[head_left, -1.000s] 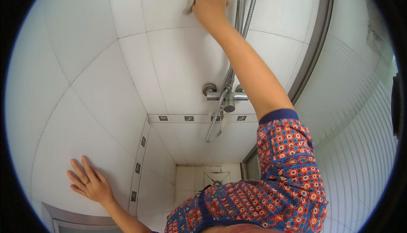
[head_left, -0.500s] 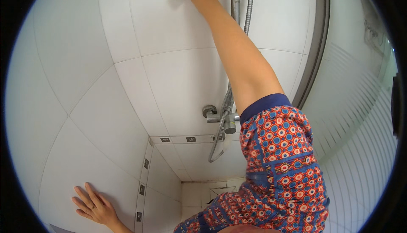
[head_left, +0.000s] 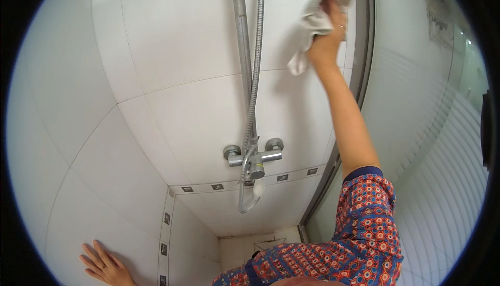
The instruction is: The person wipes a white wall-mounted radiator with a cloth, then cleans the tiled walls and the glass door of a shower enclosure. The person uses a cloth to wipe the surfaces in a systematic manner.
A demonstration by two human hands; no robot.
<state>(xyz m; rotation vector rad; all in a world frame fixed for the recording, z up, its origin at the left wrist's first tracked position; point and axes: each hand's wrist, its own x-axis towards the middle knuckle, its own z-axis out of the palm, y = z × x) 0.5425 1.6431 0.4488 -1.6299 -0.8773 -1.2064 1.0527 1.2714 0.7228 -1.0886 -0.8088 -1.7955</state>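
My right hand (head_left: 333, 23) is raised high against the white tiled wall (head_left: 182, 36), right of the shower pipe. It is closed on a pale cloth (head_left: 316, 23), whose loose end hangs down toward the wrist. Both are a little blurred by motion. At the lower left, my left hand (head_left: 105, 265) rests flat on the side wall (head_left: 94, 197), fingers spread, holding nothing.
A metal shower pipe (head_left: 241, 36) and flexible hose (head_left: 259, 36) run down to the mixer tap (head_left: 256, 161). A grey door frame (head_left: 363, 41) and striped glass panel (head_left: 437, 171) stand at the right. Small dark decorative tiles (head_left: 217, 187) band the walls.
My right hand has carried the cloth from left of the shower pipe across to its right, near the door frame. The view has shifted; my left hand stays on the side wall.
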